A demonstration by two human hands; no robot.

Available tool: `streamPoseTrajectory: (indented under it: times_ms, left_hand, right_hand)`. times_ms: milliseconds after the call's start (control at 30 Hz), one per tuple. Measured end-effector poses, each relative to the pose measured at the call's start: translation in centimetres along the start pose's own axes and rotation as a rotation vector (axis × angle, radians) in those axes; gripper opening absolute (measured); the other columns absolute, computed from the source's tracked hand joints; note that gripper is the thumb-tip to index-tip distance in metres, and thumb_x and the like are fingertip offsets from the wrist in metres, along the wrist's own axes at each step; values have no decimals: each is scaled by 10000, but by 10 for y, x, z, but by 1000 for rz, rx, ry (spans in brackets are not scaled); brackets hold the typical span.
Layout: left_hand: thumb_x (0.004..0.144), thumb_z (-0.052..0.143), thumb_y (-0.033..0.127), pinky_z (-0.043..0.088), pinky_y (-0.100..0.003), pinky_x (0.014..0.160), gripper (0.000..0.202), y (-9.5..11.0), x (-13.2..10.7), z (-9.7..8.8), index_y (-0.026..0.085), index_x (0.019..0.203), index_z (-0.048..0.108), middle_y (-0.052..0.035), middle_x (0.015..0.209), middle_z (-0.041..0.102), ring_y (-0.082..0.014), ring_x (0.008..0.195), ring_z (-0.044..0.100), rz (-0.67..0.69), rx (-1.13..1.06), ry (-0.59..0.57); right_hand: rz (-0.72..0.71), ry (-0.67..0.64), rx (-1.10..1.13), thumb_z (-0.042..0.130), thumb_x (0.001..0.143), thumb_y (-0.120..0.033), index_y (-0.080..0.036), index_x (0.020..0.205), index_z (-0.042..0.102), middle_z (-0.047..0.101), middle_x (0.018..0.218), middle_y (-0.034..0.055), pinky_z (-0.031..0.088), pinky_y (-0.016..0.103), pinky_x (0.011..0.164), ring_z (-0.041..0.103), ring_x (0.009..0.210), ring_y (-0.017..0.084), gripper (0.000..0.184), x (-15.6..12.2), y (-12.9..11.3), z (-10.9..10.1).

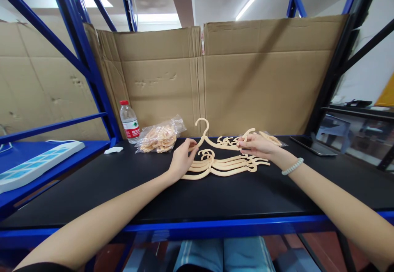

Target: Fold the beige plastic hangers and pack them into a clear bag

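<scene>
A: Dead centre of the bench (246, 198), one cream plastic hanger (215, 142) is up off the pile, hook standing at twelve o'clock.

B: Both hands are on it. The left hand (181, 159) has its grip closed on the shoulder just under the hook. The right hand (257, 145) pinches the far end, out at three o'clock.

A: I'd say a hold at both ends makes for a level hanger, clear of the others. Those notched arms look ready to snag.

B: Directly below it, at six o'clock, the stack of hangers (227, 167) lies flat, hooks turned the same way and nested tight.

A: There's a beaded bracelet (292, 166) on the right wrist. Beyond that hand, around two o'clock, a clear packet (273, 139) seems to hold more of the same.

B: At ten o'clock sits a crinkled plastic bag (158, 137), also full of cream pieces, probably parked within arm's reach.

A: Further toward nine is a water bottle (129, 122), upright, with a red cap and red label.

B: Any writing?

A: White characters on the label, too small to read. I can't make out any print on the cardboard sheets (246, 79) walling off the back at twelve.

B: Far out at three, a dark flat device (310, 145) lies on the bench.
</scene>
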State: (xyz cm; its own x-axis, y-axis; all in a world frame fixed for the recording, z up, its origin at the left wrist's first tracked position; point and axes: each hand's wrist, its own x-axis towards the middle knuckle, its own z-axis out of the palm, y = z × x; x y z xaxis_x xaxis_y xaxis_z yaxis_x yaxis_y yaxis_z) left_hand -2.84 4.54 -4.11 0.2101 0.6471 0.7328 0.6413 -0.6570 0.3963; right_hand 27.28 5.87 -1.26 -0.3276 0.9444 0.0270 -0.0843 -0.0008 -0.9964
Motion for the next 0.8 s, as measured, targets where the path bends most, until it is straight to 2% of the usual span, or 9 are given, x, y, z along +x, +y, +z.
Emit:
streamPoseTrajectory:
  times_ms: [267, 500, 800]
  left_hand:
    - [845, 528, 213, 511, -366, 847, 139, 2, -1, 1, 207, 979, 493, -55, 967, 635, -191, 921, 637, 8, -3, 4]
    - [849, 515, 197, 499, -333, 832, 112, 4, -3, 1, 206, 961, 508, -43, 965, 633, -184, 916, 630, 42, 18, 5]
    - [856, 504, 181, 503, -325, 812, 89, 6, -4, 1, 210, 939, 514, -34, 938, 630, -173, 884, 621, 59, 23, 6]
  right_hand:
    - [97, -110, -16, 703, 759, -254, -173, 706, 531, 639, 807, 50, 554, 313, 821, 673, 891, 199, 197, -1, 0, -1]
    - [80, -148, -33, 720, 706, -209, -190, 643, 542, 645, 788, 52, 516, 382, 930, 669, 887, 221, 190, -2, 0, 0]
    - [26, -118, -51, 662, 706, -125, -198, 643, 515, 611, 717, 21, 515, 379, 931, 656, 774, 166, 176, -2, 2, 7]
